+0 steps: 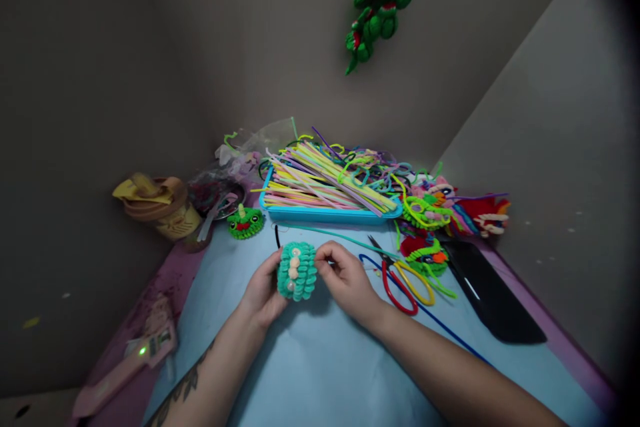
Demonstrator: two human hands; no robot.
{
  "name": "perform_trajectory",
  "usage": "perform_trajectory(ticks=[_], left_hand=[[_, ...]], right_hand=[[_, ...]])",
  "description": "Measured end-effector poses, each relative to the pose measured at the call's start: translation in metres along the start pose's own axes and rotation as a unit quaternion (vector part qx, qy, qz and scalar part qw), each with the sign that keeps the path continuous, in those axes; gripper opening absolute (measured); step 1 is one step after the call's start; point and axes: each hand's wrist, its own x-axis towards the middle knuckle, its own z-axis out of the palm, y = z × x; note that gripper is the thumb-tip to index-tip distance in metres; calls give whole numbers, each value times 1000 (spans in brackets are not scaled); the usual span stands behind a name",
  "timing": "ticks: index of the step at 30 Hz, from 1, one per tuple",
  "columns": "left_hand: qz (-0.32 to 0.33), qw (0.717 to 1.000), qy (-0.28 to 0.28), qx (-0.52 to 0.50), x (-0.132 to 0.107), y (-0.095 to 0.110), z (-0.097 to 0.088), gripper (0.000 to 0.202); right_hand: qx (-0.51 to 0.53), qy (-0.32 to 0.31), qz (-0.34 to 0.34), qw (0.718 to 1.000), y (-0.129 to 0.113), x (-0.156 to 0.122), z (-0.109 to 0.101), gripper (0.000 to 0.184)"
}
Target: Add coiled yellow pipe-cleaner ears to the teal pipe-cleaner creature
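Note:
My left hand (264,288) is closed round the left side of a teal pipe-cleaner figure (301,272), a rounded piece made of stacked fuzzy coils. Down its front runs a band of cream pieces between two whitish round eyes. At the figure's right edge, the thumb and forefinger of my right hand (343,277) are pinched together. What sits between those fingertips is too small to make out. A short black pipe cleaner (277,237) sticks up behind my left hand.
Behind stands a blue tray (330,215) heaped with pastel pipe cleaners. Scissors (400,280) with red and yellow handles lie right, near a black phone-like slab (493,290). A green figure (245,222), a cup (173,210) and a pink glue gun (135,360) are left.

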Motion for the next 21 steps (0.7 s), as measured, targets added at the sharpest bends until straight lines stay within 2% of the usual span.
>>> perform_trajectory(ticks=[3, 11, 16, 21], left_hand=[[-6, 1000, 18, -3, 0, 0, 0, 23], [-17, 999, 18, -23, -1, 0, -1, 26], [-21, 999, -18, -26, -1, 1, -1, 25], [-10, 999, -42, -27, -1, 4, -1, 25]], right_hand=[[-19, 2, -25, 1000, 1, -1, 0, 12], [-43, 6, -80, 996, -7, -5, 2, 12], [-33, 29, -45, 998, -5, -3, 2, 8], [38, 30, 9, 999, 1, -7, 5, 8]])
